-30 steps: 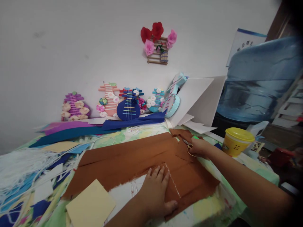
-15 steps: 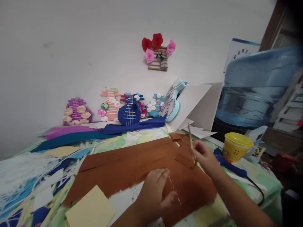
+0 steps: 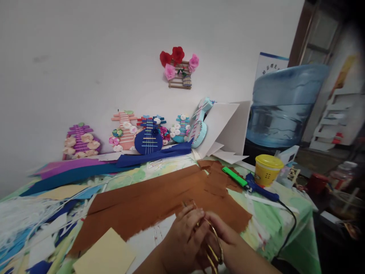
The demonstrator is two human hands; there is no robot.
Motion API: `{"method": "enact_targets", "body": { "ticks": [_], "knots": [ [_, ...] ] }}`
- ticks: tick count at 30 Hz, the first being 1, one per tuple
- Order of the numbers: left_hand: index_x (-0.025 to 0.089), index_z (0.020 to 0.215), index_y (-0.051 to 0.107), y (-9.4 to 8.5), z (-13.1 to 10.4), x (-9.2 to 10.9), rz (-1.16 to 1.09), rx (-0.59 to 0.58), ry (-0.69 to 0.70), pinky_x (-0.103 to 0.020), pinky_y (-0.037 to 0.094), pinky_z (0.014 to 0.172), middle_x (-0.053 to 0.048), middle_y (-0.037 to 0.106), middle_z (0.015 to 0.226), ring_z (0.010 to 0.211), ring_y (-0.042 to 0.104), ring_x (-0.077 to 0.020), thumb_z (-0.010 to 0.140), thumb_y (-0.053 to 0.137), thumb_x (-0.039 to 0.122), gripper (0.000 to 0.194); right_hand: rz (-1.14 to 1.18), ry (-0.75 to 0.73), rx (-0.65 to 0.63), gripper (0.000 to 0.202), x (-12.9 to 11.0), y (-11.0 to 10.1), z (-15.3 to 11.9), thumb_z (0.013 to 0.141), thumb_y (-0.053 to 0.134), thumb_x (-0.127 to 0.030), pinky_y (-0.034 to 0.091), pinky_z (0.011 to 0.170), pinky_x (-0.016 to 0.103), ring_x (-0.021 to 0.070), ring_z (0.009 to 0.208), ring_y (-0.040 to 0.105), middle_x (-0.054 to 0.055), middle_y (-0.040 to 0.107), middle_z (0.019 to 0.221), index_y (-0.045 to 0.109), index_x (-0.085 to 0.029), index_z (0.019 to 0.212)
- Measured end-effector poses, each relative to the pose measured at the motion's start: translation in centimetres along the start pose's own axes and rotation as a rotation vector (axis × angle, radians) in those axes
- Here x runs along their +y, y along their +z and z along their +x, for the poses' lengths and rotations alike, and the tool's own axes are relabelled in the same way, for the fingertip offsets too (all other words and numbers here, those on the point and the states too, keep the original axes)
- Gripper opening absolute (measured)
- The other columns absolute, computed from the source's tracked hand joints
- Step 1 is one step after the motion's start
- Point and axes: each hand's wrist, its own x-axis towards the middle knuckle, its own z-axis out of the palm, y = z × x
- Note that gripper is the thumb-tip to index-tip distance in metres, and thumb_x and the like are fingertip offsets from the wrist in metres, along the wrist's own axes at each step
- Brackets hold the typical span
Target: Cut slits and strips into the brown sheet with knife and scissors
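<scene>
Scissors, gold-handled [image 3: 219,240]: held in both hands above the near part of the brown sheet; blade ends pointing away and slightly left, handle loops toward the wearer.
Long axis: running from far left to near right; middle covered by fingers.
Brown sheet [image 3: 137,201]: spread flat beneath and beyond the hands, ragged along its near edge.
White sheet [image 3: 139,239]: just left of the hands, partly under a cream card [image 3: 105,253].
Far right corner: green cutter [image 3: 234,176], its end beside a blue glue gun [image 3: 264,190]; yellow-lidded tub [image 3: 268,170] just behind.
Left side: heap of white cord [image 3: 17,209], well apart from the scissors.
Back row: dark blue lute-shaped craft [image 3: 148,140] among others, near white boards [image 3: 219,127].
Left hand [image 3: 184,236]: fingers together, bent, clamped over the scissors' middle.
Right hand [image 3: 228,233]: closed on the handle side; several fingers hidden.
</scene>
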Motion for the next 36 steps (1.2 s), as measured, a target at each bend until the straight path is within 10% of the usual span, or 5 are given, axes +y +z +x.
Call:
{"method": "enact_targets", "body": {
  "ticks": [16,21,25,28,36],
  "knots": [
    [0.02,0.134,0.006,0.9,-0.3,0.6,-0.235,0.354,-0.155,-0.038,0.047,0.068,-0.012,0.052,0.101,0.084,0.053,-0.0238,0.087,0.026,0.036,0.054,-0.835,-0.831,0.184,0.027,-0.4,2.5,-0.2,0.068,0.049,-0.01,0.046,0.067,0.03,0.0177,0.076,0.049,0.008,0.053,0.081,0.049,-0.017,0.094],
    [0.013,0.132,0.009,0.0,-0.4,0.0,-0.221,0.263,-0.291,-0.045,0.038,0.082,-0.017,0.039,0.115,0.103,0.041,-0.0299,0.077,0.04,0.034,0.067,-0.084,-0.613,0.467,0.007,-3.2,-0.2,2.9,0.077,0.045,-0.022,0.045,0.063,0.027,0.0134,0.073,0.051,0.002,0.052,0.08,0.044,-0.02,0.084],
    [0.013,0.127,0.026,0.1,-0.1,-1.2,-0.283,-0.141,-0.516,-0.045,0.031,0.088,-0.014,0.04,0.118,0.108,0.037,-0.0277,0.077,0.035,0.034,0.055,0.437,-0.352,0.393,0.037,-4.0,-3.3,5.9,0.064,0.055,-0.052,0.029,0.033,0.016,0.0053,0.039,0.034,-0.007,0.037,0.05,0.036,-0.02,0.064],
    [0.013,0.114,0.046,0.1,0.6,-1.2,-0.262,-0.398,-0.528,-0.04,0.033,0.087,-0.013,0.047,0.112,0.102,0.042,-0.0269,0.074,0.042,0.039,0.048,0.519,-0.089,0.288,0.056,-2.3,-3.8,7.2,0.046,0.052,-0.071,0.018,0.028,0.014,0.0031,0.033,0.024,-0.009,0.032,0.045,0.035,-0.019,0.06],
    [0.012,0.114,0.047,0.3,1.1,-0.1,-0.236,-0.521,-0.43,-0.04,0.025,0.093,-0.013,0.043,0.119,0.107,0.037,-0.0298,0.066,0.052,0.048,0.06,0.54,0.111,0.256,0.049,1.9,-3.3,8.9,0.058,0.048,-0.066,0.015,0.031,0.014,0.0032,0.033,0.022,-0.009,0.031,0.044,0.034,-0.019,0.062]
  ]
}}
